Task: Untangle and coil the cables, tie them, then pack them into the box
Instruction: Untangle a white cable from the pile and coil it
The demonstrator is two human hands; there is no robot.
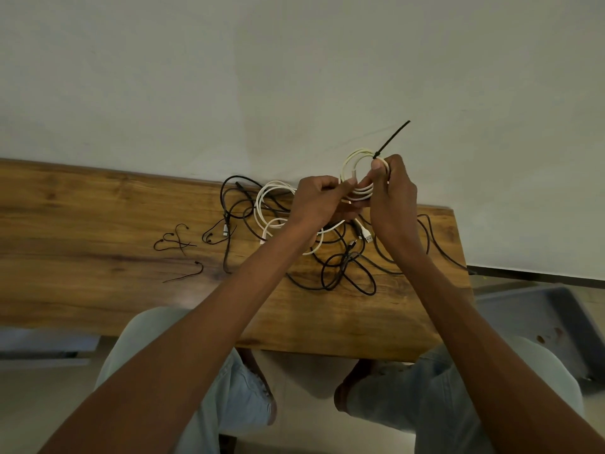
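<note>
A small coil of white cable (352,160) is held up above the far edge of the wooden table (82,217). My left hand (316,199) pinches the coil's left side. My right hand (391,188) grips its right side, thumb pressed on a black cable tie (393,137) whose tail sticks up and to the right. Below my hands lies a tangle of black cables (343,267) and another white cable (271,204) on the table.
Several loose black ties (176,240) lie on the table to the left of the tangle. A grey box (537,319) sits on the floor at the right, beyond the table's end. A pale wall stands behind the table.
</note>
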